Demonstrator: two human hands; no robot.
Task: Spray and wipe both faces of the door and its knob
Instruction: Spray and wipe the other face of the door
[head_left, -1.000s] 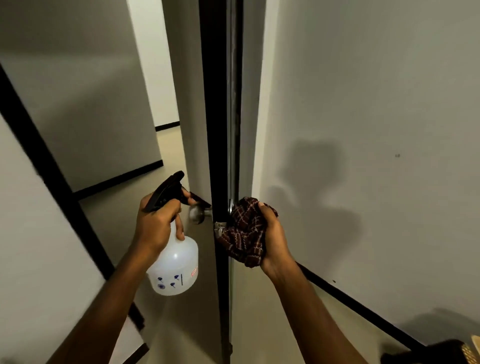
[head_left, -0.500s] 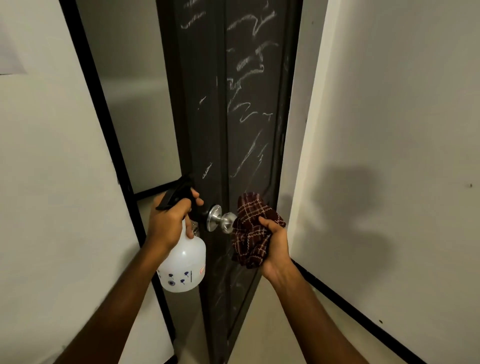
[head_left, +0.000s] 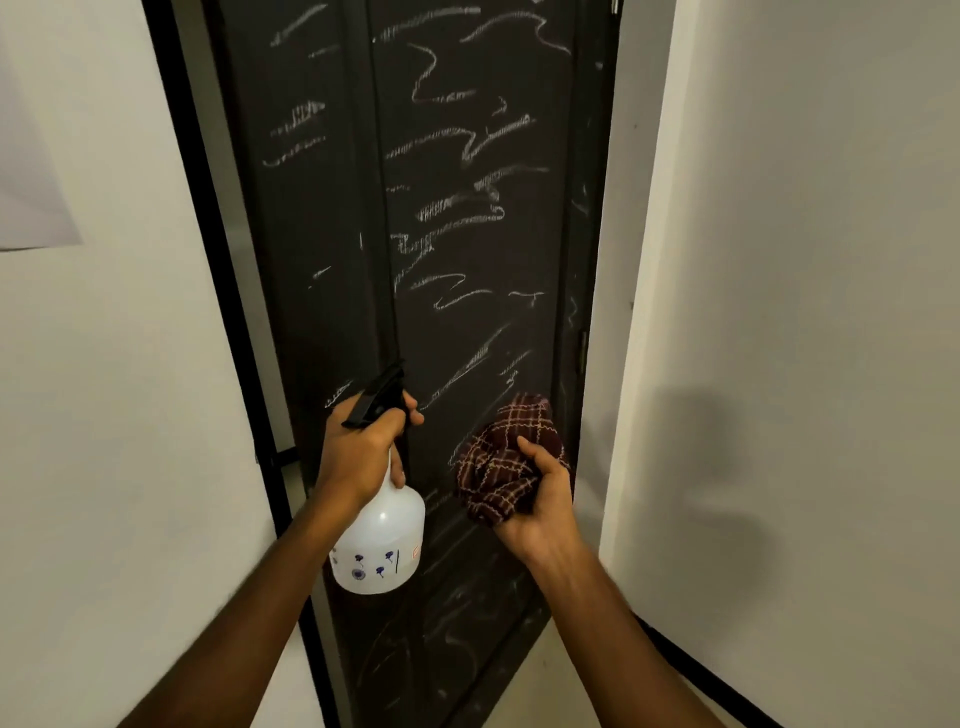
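I judge this face barely begun: left hand (head_left: 363, 447) grips the spray bottle (head_left: 382, 540), right hand (head_left: 540, 499) bunches the checked cloth (head_left: 504, 467), dark door (head_left: 332, 218) just beyond both grips, chalk scribbles (head_left: 457, 208) unwiped above them, knob hidden.

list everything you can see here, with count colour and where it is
panelled door: one, dark brown-black, centre
chalk-like scribbles: many, white, across the door face
plastic spray bottle: one, translucent white with black trigger head, in front of the door's lower left
checked cloth: one, maroon with pale lines, bunched, in front of the door's lower right
door frame strip: one, black, left of the door
walls: two, white, left and right
skirting strip: one, black, foot of the right wall
sheet: one, pale, on the left wall, upper left
door knob: none in view
left hand: one, fingers gripping the bottle's neck
right hand: one, holding the cloth
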